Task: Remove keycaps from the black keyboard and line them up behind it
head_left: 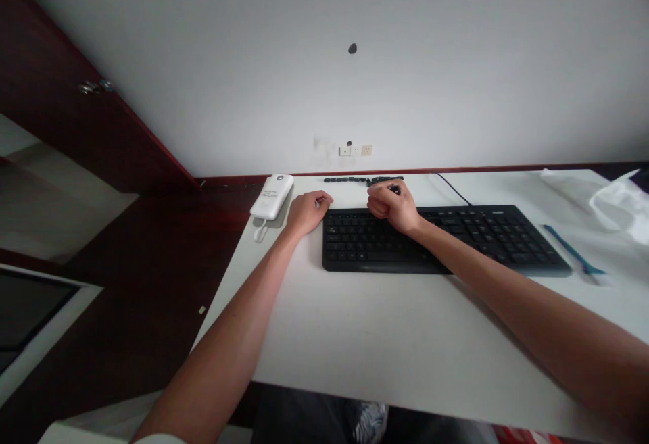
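Observation:
A black keyboard [405,260] lies on the white table, its keys facing up. Just off the keyboard's upper left corner rests my left hand [307,209], fingers loosely bent and apart, holding nothing that I can see. My right hand [393,206] is closed above the keyboard's top edge, and a small black piece [395,189] shows among its fingers; its exact kind is not clear. Behind the keyboard, several small black keycaps [345,180] form a row along the table's far side, with more black pieces [386,178] partly hidden by my right hand.
A white power bank [272,197] with a short cable loop lies at the table's left edge. To the right are a blue slender tool [572,249] and crumpled white material [616,201]. The keyboard cable [453,188] runs toward the wall [430,92], which has sockets [355,151].

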A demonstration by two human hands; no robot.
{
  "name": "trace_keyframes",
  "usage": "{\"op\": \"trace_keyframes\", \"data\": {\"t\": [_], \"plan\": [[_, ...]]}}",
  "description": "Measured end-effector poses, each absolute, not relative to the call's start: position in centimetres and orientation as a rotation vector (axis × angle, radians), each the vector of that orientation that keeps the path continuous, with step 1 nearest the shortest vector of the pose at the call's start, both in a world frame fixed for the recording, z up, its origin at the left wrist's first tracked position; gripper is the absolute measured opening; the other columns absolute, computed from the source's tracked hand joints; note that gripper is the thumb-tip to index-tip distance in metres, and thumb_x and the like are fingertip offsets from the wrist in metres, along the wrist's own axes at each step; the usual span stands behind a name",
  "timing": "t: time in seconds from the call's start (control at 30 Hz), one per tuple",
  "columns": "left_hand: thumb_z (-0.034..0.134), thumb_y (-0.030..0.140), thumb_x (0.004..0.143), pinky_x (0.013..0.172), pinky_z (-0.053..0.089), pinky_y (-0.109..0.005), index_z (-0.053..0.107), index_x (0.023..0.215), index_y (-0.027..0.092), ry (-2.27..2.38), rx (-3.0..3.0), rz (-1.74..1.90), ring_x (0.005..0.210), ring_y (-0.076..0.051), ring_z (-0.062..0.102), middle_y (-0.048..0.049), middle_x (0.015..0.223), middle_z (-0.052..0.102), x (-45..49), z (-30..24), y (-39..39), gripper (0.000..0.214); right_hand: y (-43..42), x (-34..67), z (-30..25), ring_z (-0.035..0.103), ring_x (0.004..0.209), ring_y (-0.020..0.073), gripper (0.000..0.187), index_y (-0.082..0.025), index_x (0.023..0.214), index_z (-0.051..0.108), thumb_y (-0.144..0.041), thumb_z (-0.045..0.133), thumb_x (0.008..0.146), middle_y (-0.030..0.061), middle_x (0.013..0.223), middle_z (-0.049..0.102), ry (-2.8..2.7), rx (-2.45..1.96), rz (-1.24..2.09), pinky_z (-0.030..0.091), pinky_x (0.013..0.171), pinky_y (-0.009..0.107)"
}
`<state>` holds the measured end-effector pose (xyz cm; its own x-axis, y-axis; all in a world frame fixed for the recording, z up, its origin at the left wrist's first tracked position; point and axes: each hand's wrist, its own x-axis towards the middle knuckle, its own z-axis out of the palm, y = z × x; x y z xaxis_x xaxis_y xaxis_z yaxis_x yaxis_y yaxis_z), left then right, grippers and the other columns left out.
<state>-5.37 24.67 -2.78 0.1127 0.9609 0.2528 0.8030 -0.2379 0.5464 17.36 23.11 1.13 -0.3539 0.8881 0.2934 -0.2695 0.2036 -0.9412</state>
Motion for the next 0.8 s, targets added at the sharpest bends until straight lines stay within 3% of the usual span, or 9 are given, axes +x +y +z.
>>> {"op": "trace_keyframes", "data": {"t": [0.8], "plan": [[0.057, 0.026, 0.093, 0.071, 0.044, -0.028, 0.079, 0.094, 0.027, 1.748, 2.102, 0.799, 0.08, -0.02, 0.067, -0.0014, 0.09, 0.078, -5.2, -2.3, 24.33, 0.022, 23.19, 17.47, 0.93, 0.021, 0.041, 0.0059, 0.049, -0.023, 0.049, 0.029, -0.03, 0.061, 0.085, -0.0072, 0.045, 0.025, -1.471, -0.663, 1.412, 0.012, 0.042, 0.027]]}}
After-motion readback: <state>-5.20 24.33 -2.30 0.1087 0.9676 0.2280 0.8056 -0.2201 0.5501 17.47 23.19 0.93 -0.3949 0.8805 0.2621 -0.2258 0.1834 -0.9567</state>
